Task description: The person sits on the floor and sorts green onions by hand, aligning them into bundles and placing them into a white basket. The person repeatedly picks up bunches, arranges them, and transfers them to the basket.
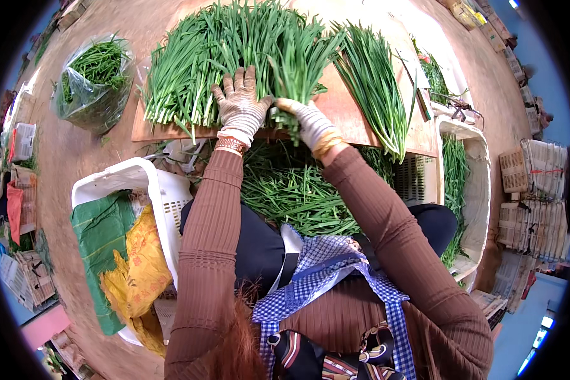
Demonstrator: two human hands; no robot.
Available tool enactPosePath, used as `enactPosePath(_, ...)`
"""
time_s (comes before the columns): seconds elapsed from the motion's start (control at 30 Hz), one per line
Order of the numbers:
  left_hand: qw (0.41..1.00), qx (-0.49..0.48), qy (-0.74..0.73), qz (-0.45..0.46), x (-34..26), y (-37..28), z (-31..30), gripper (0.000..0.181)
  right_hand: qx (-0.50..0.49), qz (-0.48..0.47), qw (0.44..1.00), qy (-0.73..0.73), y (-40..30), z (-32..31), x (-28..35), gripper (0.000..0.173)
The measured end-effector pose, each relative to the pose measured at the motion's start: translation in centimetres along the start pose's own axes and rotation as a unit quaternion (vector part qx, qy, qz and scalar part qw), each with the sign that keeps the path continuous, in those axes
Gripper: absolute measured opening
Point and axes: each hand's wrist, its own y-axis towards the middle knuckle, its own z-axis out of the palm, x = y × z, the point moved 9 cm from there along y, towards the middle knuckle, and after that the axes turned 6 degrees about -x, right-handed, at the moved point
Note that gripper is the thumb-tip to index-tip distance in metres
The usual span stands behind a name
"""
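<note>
A wooden board point(339, 118) lies across the space before me, bearing a wide pile of green Chinese chives point(185, 71), stems towards me. My left hand point(241, 103), in a striped knit glove, rests with fingers spread on the pile's near edge. My right hand point(311, 118), gloved too, is closed around the stem end of a bunch of chives point(297, 66), its leaves pointing away. To the right a separate sheaf of chives point(375, 85) lies slanted, its stems past the board's near edge. Loose green leaves point(299, 194) are heaped below the board, above my lap.
A plastic bag of greens point(95, 85) stands on the floor at the left. A white crate point(159, 199) with green and yellow sacking is at my left; another white crate point(482, 190) holding greens is at my right. Stacked crates point(532, 171) stand farther right.
</note>
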Motion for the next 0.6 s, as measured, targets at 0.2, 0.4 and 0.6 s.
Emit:
enactPosePath(0.2,1.000,-0.001,0.030,-0.004,1.2,-0.5,-1.1,0.079,0.053,0.052,0.987,0.140,-0.7,-5.5,1.5,0.026)
enactPosePath(0.4,0.994,-0.050,0.066,0.071,-3.4,-0.9,-3.2,0.080,0.052,0.081,0.970,0.221,-1.0,-5.8,-0.4,0.023)
enactPosePath(0.6,0.987,-0.112,0.085,0.080,-4.7,0.0,-0.8,0.063,0.054,0.063,0.984,0.157,-1.0,-2.0,-0.5,0.027)
